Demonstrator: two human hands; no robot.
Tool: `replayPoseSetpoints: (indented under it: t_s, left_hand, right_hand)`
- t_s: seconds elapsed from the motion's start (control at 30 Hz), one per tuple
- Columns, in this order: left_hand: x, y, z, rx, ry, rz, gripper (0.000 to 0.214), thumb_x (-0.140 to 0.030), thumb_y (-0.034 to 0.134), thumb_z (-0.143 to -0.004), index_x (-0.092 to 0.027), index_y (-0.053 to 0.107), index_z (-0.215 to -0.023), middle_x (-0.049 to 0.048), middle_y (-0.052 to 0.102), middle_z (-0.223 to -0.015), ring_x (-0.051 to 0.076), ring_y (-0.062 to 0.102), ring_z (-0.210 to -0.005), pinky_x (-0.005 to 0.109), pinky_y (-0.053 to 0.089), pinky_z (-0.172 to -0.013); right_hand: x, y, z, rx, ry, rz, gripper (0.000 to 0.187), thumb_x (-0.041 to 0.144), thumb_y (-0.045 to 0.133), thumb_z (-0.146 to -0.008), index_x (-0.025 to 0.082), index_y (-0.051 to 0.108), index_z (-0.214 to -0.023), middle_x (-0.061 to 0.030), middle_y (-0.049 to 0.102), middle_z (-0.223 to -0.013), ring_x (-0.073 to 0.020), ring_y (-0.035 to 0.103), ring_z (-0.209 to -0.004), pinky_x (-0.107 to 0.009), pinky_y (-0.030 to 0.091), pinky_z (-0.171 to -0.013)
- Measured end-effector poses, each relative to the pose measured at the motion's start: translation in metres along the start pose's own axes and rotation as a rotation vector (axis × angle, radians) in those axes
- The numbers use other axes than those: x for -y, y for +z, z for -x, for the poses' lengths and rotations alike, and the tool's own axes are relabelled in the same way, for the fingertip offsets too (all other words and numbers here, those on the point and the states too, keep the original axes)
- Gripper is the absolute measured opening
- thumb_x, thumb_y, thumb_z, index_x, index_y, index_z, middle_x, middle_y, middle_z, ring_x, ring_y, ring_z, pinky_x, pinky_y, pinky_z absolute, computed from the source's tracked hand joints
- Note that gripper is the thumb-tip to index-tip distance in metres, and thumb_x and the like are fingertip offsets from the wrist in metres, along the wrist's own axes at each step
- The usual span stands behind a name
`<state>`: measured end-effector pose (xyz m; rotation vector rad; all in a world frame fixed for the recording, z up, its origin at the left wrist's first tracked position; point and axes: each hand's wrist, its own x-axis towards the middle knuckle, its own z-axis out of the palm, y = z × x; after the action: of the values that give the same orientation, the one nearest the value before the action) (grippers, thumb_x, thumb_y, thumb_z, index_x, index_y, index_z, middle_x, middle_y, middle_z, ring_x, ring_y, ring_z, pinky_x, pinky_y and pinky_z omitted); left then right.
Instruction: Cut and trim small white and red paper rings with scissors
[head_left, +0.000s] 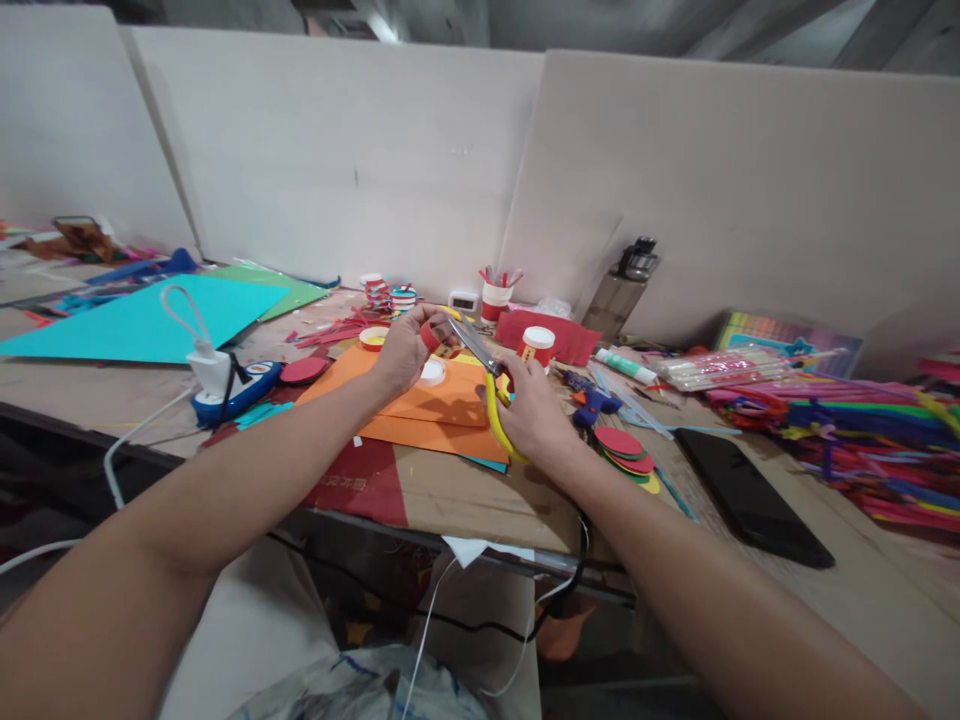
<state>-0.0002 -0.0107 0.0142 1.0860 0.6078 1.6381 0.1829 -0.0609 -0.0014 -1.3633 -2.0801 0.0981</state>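
Note:
In my right hand (526,405) is a pair of scissors (480,348) with yellow handles, its blades pointing up and left toward my left hand. Pinched in the fingers of my left hand (409,348) is a small red strip (431,336), seemingly paper, close to the blade tips; whether the blades touch it I cannot tell. Both hands are above orange sheets (442,405), where a white round lid (431,373) lies. Just beyond my right hand stands a red paper cup (538,345) with a white top.
A blue glue gun (596,400), stacked coloured discs (622,450) and a black phone (754,495) lie to the right, with bundled pipe cleaners (862,440) beyond. A water bottle (619,290) stands at the back. To the left are a turquoise sheet (150,315) and a blue power strip (236,395).

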Motion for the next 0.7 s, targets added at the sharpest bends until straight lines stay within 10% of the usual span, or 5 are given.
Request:
replayPoseSetpoints:
  t_s: [0.7]
  left_hand:
    - [0.0009,-0.0043,0.0027,0.054,0.005,-0.043,0.029,-0.02,0.081,-0.066,-0.015,0.052,-0.069,-0.0061,0.052,-0.055,0.007,0.055,-0.051,0.023,0.051,-0.058]
  right_hand:
    - [-0.0068,0.0007,-0.0024,0.053,-0.055,0.065,0.033,0.028,0.05,-0.089,0.018,0.062,-0.118,-0.0128,0.063,-0.102,-0.0248,0.058,-0.09,-0.036,0.046,-0.08]
